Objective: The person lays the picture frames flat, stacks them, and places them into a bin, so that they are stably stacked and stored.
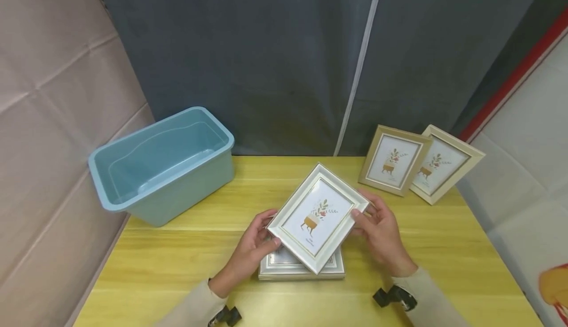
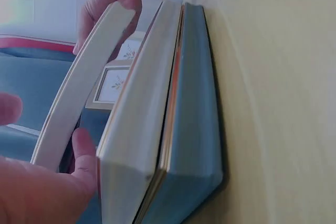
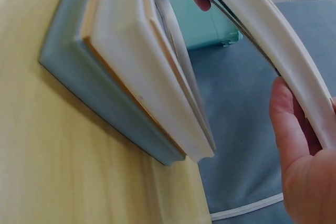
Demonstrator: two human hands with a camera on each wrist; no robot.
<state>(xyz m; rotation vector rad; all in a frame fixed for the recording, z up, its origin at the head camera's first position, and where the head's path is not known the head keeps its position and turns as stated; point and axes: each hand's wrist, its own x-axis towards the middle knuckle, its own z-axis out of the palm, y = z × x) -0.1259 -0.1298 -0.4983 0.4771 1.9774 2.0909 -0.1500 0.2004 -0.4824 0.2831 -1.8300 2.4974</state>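
Note:
A silvery-white picture frame [image 1: 317, 217] with a plant print is held tilted by both hands above a small stack of frames. My left hand [image 1: 249, 248] grips its lower left edge, thumb on the front. On the opposite side, my right hand [image 1: 385, 234] pinches the right edge, with some fingers hidden behind. Below it, partly covered, lies a stack of picture frames [image 1: 301, 272]. The left wrist view shows that stack from the side: a white frame [image 2: 139, 98] on a blue-grey looking frame [image 2: 195, 108]. A gap separates the held frame [image 3: 273, 45] from the stack in the right wrist view.
A blue plastic bin [image 1: 195, 184] stands on the left of the yellow wooden table [image 1: 199, 248]. At the back right, a tan picture frame [image 1: 372, 162] stands upright, overlapping a cream picture frame [image 1: 466, 171]. A dark grey curtain [image 1: 244, 60] hangs behind the table.

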